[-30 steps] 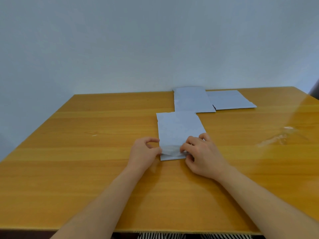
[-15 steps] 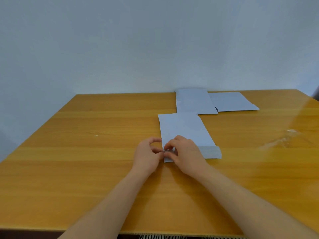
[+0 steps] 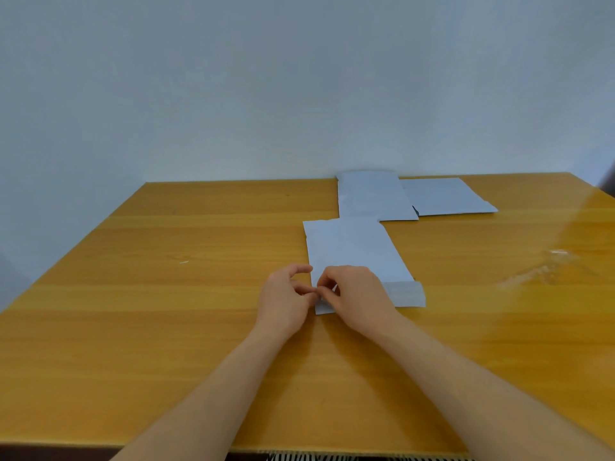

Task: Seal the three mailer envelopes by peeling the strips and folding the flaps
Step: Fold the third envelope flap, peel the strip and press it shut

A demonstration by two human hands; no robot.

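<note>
I see the near mailer [image 3: 352, 251] flat on the table [image 3: 166, 327], flap [image 3: 404, 294] unfolded toward me. Left hand [image 3: 286, 301] and right hand [image 3: 356, 294] both pinch its near-left corner. 2 mailers [image 3: 372, 197] lie behind.

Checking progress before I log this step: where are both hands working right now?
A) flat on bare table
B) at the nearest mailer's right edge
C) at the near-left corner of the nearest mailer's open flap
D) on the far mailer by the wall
C: the left hand and right hand meet with fingers pinching at the near-left corner of the flap on the nearest mailer.
</note>
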